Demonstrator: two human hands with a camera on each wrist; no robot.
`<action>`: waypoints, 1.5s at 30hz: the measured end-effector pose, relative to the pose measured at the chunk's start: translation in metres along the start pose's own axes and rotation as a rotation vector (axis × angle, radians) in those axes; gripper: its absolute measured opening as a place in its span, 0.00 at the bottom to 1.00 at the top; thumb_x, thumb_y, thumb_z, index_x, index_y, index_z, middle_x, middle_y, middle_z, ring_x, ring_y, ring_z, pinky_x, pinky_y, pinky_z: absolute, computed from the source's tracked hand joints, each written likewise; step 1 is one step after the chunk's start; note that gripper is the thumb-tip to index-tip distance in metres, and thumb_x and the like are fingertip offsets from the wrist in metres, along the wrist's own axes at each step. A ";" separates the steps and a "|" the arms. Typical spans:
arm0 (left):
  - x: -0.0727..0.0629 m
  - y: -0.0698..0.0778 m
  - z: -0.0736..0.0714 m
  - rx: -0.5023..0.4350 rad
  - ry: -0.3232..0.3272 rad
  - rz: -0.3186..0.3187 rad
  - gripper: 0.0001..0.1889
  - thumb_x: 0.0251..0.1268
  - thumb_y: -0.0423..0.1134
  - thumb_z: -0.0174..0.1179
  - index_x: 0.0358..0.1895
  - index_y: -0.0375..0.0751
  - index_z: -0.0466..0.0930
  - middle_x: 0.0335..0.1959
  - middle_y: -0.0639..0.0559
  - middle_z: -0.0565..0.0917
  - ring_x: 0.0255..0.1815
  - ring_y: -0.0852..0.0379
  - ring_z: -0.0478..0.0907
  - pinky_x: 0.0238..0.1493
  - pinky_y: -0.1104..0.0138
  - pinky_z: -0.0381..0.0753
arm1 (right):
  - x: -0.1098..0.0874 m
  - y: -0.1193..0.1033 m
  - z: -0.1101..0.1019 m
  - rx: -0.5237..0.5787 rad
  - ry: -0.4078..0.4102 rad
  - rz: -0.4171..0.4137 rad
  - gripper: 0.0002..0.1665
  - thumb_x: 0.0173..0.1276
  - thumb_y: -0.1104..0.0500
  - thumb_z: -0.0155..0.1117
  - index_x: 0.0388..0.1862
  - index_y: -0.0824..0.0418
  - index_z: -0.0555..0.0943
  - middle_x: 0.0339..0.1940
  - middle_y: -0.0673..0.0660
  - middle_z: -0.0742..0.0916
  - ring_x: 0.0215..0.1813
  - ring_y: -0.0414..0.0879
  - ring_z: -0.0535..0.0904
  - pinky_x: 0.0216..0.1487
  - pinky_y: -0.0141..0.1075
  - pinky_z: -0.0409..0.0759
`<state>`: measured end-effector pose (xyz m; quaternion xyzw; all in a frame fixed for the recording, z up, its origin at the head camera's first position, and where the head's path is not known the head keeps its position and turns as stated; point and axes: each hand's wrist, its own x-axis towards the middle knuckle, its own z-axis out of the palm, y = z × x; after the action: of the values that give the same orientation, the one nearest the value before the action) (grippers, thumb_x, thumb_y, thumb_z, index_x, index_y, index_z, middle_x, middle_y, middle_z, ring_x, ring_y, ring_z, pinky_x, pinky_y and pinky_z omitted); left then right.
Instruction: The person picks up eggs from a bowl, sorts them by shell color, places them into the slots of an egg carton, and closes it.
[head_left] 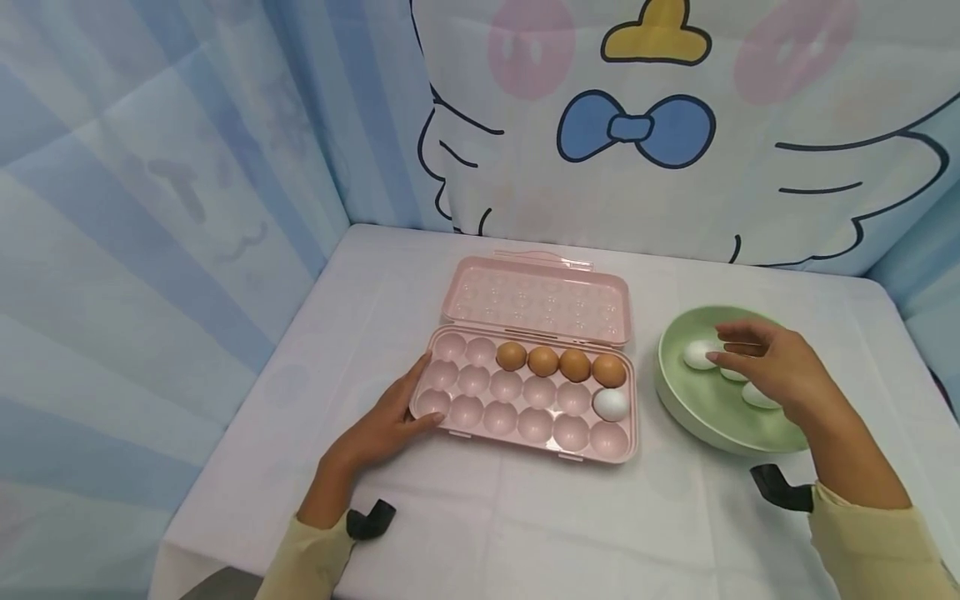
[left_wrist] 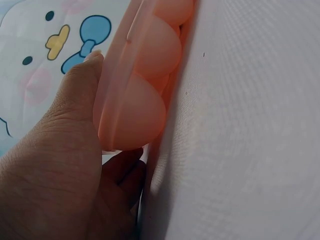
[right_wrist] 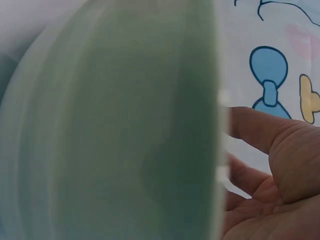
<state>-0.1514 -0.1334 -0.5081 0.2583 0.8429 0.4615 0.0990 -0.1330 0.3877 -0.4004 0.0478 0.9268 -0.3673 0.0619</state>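
Observation:
A pink plastic egg carton (head_left: 506, 421) lies unfolded on the table, its lid (head_left: 536, 300) laid back. Several brown eggs (head_left: 575, 365) fill the right part of its back row, and a white egg (head_left: 611, 405) sits at the right end of the middle row. My left hand (head_left: 386, 425) grips the carton's left end, thumb on the front corner. Over the green bowl (head_left: 693, 421) is my right hand (head_left: 783, 367), thumb and fingers apart beside a white egg (head_left: 699, 354). Another white egg (head_left: 759, 397) shows below that hand, and a third is partly hidden by it.
A white cloth (head_left: 480, 533) covers the table. Behind it hangs a printed curtain (head_left: 630, 200) with a blue bow, and a blue-striped curtain (head_left: 150, 250) runs along the left side. The bowl stands just right of the carton.

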 end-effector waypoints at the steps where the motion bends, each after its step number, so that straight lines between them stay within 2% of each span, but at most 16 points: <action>1: 0.000 0.000 0.000 -0.001 0.000 -0.001 0.51 0.73 0.48 0.66 0.86 0.51 0.37 0.85 0.52 0.47 0.83 0.51 0.44 0.79 0.48 0.47 | 0.001 0.002 0.001 0.004 -0.009 0.004 0.41 0.76 0.44 0.67 0.74 0.70 0.69 0.67 0.75 0.78 0.68 0.69 0.72 0.51 0.38 0.76; 4: 0.001 -0.002 0.000 0.003 -0.006 -0.015 0.51 0.73 0.49 0.66 0.86 0.52 0.36 0.85 0.54 0.46 0.83 0.53 0.44 0.79 0.50 0.47 | 0.007 0.009 0.004 0.011 -0.031 0.004 0.41 0.76 0.47 0.68 0.74 0.73 0.68 0.67 0.77 0.76 0.69 0.71 0.71 0.49 0.33 0.77; 7: 0.001 -0.003 0.001 0.005 -0.010 -0.020 0.51 0.73 0.50 0.65 0.86 0.52 0.36 0.85 0.54 0.46 0.83 0.53 0.44 0.79 0.50 0.48 | 0.011 0.013 0.010 0.027 -0.051 -0.009 0.40 0.75 0.52 0.69 0.74 0.75 0.68 0.68 0.77 0.76 0.69 0.72 0.71 0.42 0.21 0.74; 8: 0.001 -0.002 0.001 0.007 -0.011 -0.019 0.52 0.74 0.50 0.65 0.86 0.51 0.36 0.85 0.54 0.46 0.83 0.52 0.44 0.79 0.50 0.48 | 0.012 0.013 0.012 0.031 -0.054 -0.014 0.39 0.74 0.53 0.70 0.74 0.75 0.68 0.67 0.76 0.76 0.69 0.71 0.71 0.41 0.20 0.74; 13: 0.001 0.000 0.001 0.004 0.000 -0.016 0.51 0.73 0.49 0.65 0.86 0.50 0.36 0.85 0.52 0.47 0.83 0.49 0.46 0.78 0.48 0.49 | 0.017 0.009 0.023 0.083 -0.081 -0.018 0.42 0.72 0.53 0.73 0.74 0.73 0.68 0.67 0.75 0.78 0.67 0.68 0.75 0.43 0.22 0.76; 19: 0.002 0.001 0.002 0.003 0.004 -0.017 0.51 0.74 0.48 0.65 0.86 0.53 0.36 0.85 0.52 0.48 0.83 0.49 0.46 0.78 0.46 0.48 | 0.017 0.004 0.033 0.104 -0.108 -0.005 0.46 0.70 0.48 0.74 0.76 0.72 0.66 0.73 0.74 0.72 0.70 0.70 0.72 0.47 0.25 0.77; 23: 0.001 0.002 0.002 0.003 0.005 -0.019 0.51 0.73 0.48 0.66 0.86 0.52 0.37 0.85 0.51 0.47 0.83 0.49 0.45 0.78 0.46 0.47 | 0.016 0.002 0.037 0.068 -0.116 0.011 0.47 0.71 0.47 0.73 0.75 0.74 0.66 0.70 0.76 0.74 0.69 0.71 0.72 0.57 0.43 0.80; 25: 0.001 0.002 0.001 0.003 0.005 -0.018 0.51 0.73 0.48 0.66 0.86 0.51 0.37 0.85 0.51 0.47 0.83 0.50 0.45 0.79 0.47 0.47 | 0.015 0.002 0.039 0.048 -0.117 0.028 0.47 0.70 0.47 0.73 0.74 0.75 0.67 0.67 0.77 0.77 0.68 0.71 0.73 0.59 0.53 0.78; 27: 0.001 0.001 0.002 0.003 0.004 -0.015 0.51 0.73 0.48 0.66 0.86 0.51 0.36 0.85 0.51 0.47 0.83 0.50 0.45 0.79 0.47 0.47 | 0.014 0.002 0.040 0.038 -0.113 0.039 0.46 0.70 0.46 0.74 0.72 0.76 0.69 0.63 0.77 0.80 0.66 0.72 0.74 0.60 0.58 0.76; 31: 0.001 -0.001 0.002 0.005 0.005 -0.004 0.51 0.74 0.47 0.65 0.86 0.50 0.36 0.85 0.51 0.47 0.83 0.49 0.45 0.78 0.47 0.47 | 0.012 0.003 0.041 0.066 -0.090 0.033 0.44 0.68 0.47 0.76 0.70 0.73 0.73 0.60 0.74 0.83 0.65 0.70 0.76 0.58 0.56 0.76; 34: 0.001 -0.001 0.003 0.002 0.007 -0.005 0.51 0.74 0.46 0.65 0.86 0.50 0.37 0.85 0.51 0.47 0.83 0.50 0.45 0.78 0.47 0.48 | 0.009 0.002 0.040 0.086 -0.061 0.016 0.44 0.66 0.45 0.77 0.70 0.70 0.74 0.61 0.72 0.83 0.66 0.68 0.76 0.55 0.45 0.78; 37: 0.001 0.001 0.003 -0.010 0.010 -0.003 0.51 0.73 0.46 0.66 0.86 0.51 0.37 0.85 0.52 0.48 0.83 0.51 0.45 0.79 0.48 0.48 | 0.006 0.001 0.038 0.113 -0.026 -0.009 0.43 0.65 0.44 0.78 0.70 0.67 0.76 0.63 0.70 0.83 0.68 0.63 0.76 0.50 0.30 0.77; 39: 0.001 0.002 0.002 -0.017 0.012 0.002 0.51 0.73 0.45 0.66 0.86 0.50 0.38 0.85 0.52 0.48 0.83 0.51 0.46 0.79 0.48 0.48 | 0.005 0.000 0.038 0.135 -0.006 -0.026 0.41 0.65 0.44 0.78 0.69 0.65 0.76 0.63 0.68 0.83 0.65 0.53 0.80 0.47 0.23 0.76; 41: 0.001 0.003 0.002 -0.027 0.014 0.007 0.51 0.73 0.44 0.66 0.86 0.50 0.38 0.85 0.51 0.48 0.83 0.50 0.46 0.78 0.47 0.48 | 0.004 0.000 0.038 0.165 0.011 -0.048 0.40 0.65 0.46 0.79 0.68 0.65 0.77 0.63 0.66 0.83 0.60 0.39 0.82 0.46 0.21 0.76; 43: 0.001 0.004 0.002 -0.028 0.013 0.004 0.51 0.72 0.44 0.67 0.86 0.50 0.38 0.85 0.51 0.49 0.83 0.49 0.46 0.78 0.46 0.48 | 0.003 0.001 0.039 0.191 0.025 -0.062 0.39 0.65 0.48 0.79 0.67 0.65 0.77 0.62 0.62 0.83 0.53 0.27 0.79 0.46 0.21 0.77; 45: 0.001 0.003 0.002 -0.025 0.012 -0.002 0.51 0.72 0.44 0.67 0.86 0.50 0.38 0.85 0.50 0.49 0.83 0.49 0.46 0.78 0.46 0.48 | 0.002 0.002 0.040 0.214 0.036 -0.075 0.38 0.64 0.49 0.80 0.67 0.65 0.78 0.60 0.57 0.84 0.50 0.21 0.75 0.46 0.21 0.77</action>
<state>-0.1500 -0.1299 -0.5064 0.2532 0.8379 0.4735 0.0977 -0.1315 0.3616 -0.4307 0.0262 0.8843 -0.4655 0.0259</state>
